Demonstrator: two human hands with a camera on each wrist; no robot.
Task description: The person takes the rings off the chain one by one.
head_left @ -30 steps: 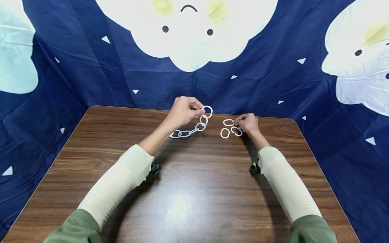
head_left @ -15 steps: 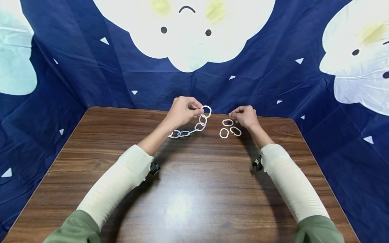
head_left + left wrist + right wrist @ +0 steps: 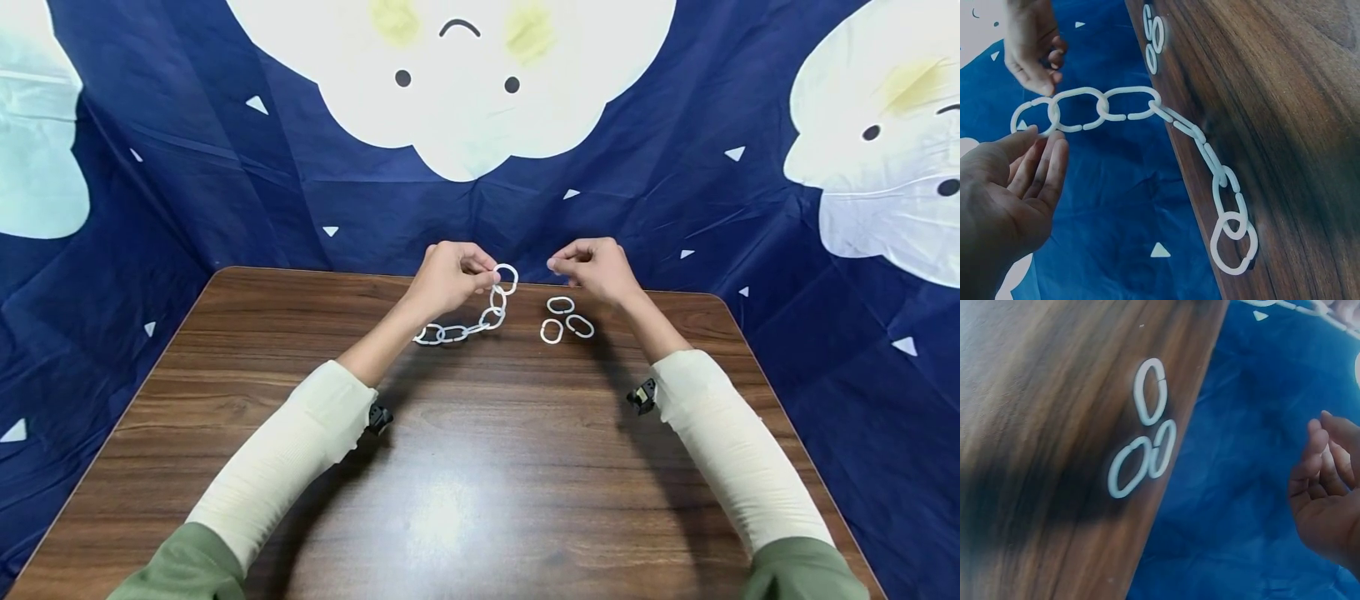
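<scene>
My left hand [image 3: 448, 279] pinches the end link [image 3: 517, 277] of a white plastic chain [image 3: 1075, 91] between thumb and fingers, above the table's far edge. From there the chain hangs down and its far part lies on the table, as the left wrist view shows. My right hand [image 3: 598, 268] is raised to the right of it, fingers loosely curled, with nothing visible between them. Below that hand, three loose white links lie close together on the table: an upper one [image 3: 1137, 394], a lower left one [image 3: 1112, 478] and a lower right one [image 3: 1172, 440].
The brown wood-grain table [image 3: 480, 433] reaches back to a dark blue cloth backdrop [image 3: 247, 192] printed with white clouds and triangles. A small black wrist camera [image 3: 379, 418] sits under the left sleeve, another black camera [image 3: 642, 397] under the right.
My right hand has lifted off the loose links, rising and moving slightly left toward the chain. The three links stay on the table. My left hand keeps its hold with little movement.
</scene>
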